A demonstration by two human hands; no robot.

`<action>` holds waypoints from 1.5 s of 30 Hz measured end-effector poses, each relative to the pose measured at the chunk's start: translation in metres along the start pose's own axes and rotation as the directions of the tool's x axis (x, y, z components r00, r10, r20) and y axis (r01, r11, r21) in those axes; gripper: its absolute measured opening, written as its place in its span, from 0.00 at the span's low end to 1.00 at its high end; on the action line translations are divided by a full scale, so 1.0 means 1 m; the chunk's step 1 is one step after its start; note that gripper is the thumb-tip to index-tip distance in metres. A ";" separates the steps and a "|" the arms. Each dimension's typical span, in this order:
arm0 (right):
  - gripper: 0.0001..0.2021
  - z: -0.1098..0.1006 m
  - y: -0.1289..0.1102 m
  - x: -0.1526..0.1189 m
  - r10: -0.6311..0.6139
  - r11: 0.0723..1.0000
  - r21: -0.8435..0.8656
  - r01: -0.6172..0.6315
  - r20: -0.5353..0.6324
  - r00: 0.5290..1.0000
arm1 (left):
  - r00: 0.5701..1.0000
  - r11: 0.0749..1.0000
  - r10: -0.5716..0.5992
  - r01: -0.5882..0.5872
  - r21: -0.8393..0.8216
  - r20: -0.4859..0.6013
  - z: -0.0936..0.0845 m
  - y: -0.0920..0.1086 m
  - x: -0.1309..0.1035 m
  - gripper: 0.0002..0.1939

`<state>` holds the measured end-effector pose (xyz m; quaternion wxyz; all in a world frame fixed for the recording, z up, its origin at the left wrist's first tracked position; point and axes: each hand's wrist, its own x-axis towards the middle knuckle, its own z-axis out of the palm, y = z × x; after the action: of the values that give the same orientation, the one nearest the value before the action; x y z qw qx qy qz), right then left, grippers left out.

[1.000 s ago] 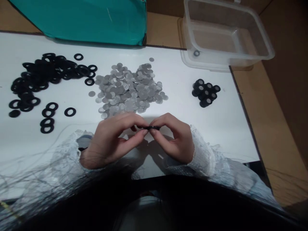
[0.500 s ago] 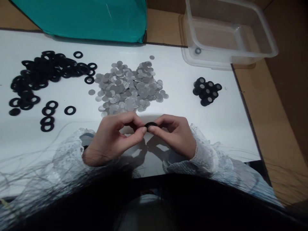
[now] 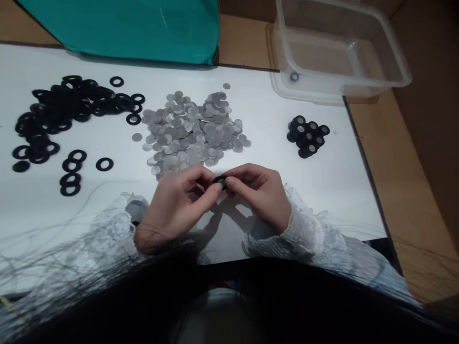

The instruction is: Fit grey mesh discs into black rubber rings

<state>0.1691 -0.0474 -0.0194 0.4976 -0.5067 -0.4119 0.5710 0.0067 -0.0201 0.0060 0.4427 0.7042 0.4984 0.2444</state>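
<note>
Brown cardboard (image 3: pixel 412 181) borders the far and right edges of the white, flat-topped desk (image 3: pixel 333 186) on my feed. Leftmost, I see a tangled pile of thick, matte black rings (image 3: pixel 64 105), with several loose ones nearer the near edge. Behind it, a glossy teal case (image 3: pixel 136 28) stands along the far edge. Then comes a wide heap of thin, round, silver-grey discs (image 3: pixel 190 129), spread out toward the far edge; its left margin nearly meets the pile, so a careless sweep there could mix the two.

In front of the heap, toward the near edge, my left hand (image 3: pixel 179 200) pinches a small black ring (image 3: pixel 216 179) between thumb and fingertips, and the fingers of my right hand (image 3: pixel 261 196) pinch its other side. Some grey shows in its middle, but I can't tell whether a disc is seated. Uneven pressure could twist it loose or pop a disc out, and the left knuckles sit close enough to the heap to scatter it.

Farther right, a cluster of black rings with grey centres (image 3: pixel 307 136) is stacked near the right edge; a sleeve brushing it could topple it. Beyond, a clear plastic tub (image 3: pixel 344 81) overlaps the far right corner.
</note>
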 end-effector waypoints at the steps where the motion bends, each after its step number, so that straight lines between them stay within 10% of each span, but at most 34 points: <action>1: 0.05 0.001 0.000 0.000 0.001 1.000 -0.013 -0.001 0.000 1.000 | 1.000 1.000 0.003 -0.003 0.010 -0.016 0.001 -0.001 -0.001 0.06; 12: 0.04 0.004 -0.002 -0.008 -0.227 0.907 -0.349 0.235 0.067 0.972 | 0.995 0.998 0.003 0.004 0.070 -0.099 0.003 -0.001 -0.004 0.05; 29: 0.05 0.005 0.002 -0.005 -0.085 0.971 -0.218 0.096 0.059 0.995 | 0.992 0.981 0.124 -0.119 0.156 -0.019 -0.004 -0.002 -0.003 0.05; 36: 0.08 0.008 0.003 -0.002 0.013 0.999 -0.032 -0.012 0.037 0.999 | 0.998 0.997 -0.036 0.032 -0.072 -0.057 0.003 0.001 -0.002 0.05; 45: 0.09 0.006 0.004 0.000 -0.021 0.989 -0.143 0.033 0.089 0.996 | 0.993 0.993 -0.108 0.106 0.043 0.054 -0.007 0.002 0.002 0.06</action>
<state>0.1624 -0.0477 -0.0221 0.4491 -0.5103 -0.4800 0.5545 0.0030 -0.0158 0.0110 0.4549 0.6918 0.5275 0.1904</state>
